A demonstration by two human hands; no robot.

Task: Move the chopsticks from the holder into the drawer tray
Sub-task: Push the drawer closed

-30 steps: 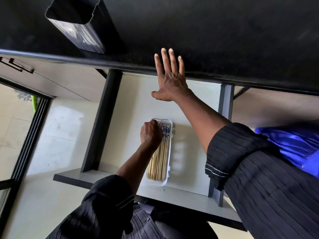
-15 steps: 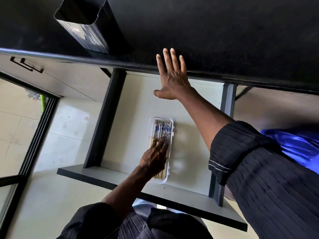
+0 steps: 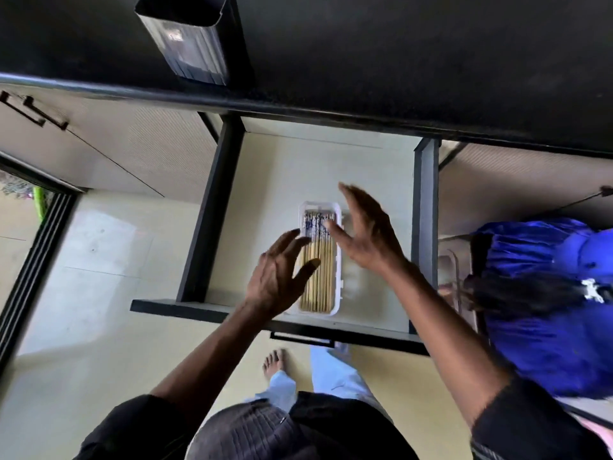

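Chopsticks (image 3: 317,270) lengthwise in tray (image 3: 339,260)

Above, black countertop (image 3: 414,48); at right, blue cloth (image 3: 544,343).

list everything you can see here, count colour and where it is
countertop: one, black, across the top
holder: one, black, on the countertop, upper left
drawer: one, pale inside, dark sides, pulled open below the countertop
tray: one, white, in the drawer near its front
chopsticks: a bundle, too many to count, wooden with blue-patterned ends, lying in the tray
cloth: one, blue, right of the drawer
foot: one, bare, below the drawer front
left hand: one, open and empty, over the tray's left side
right hand: one, open and empty, over the tray's right side
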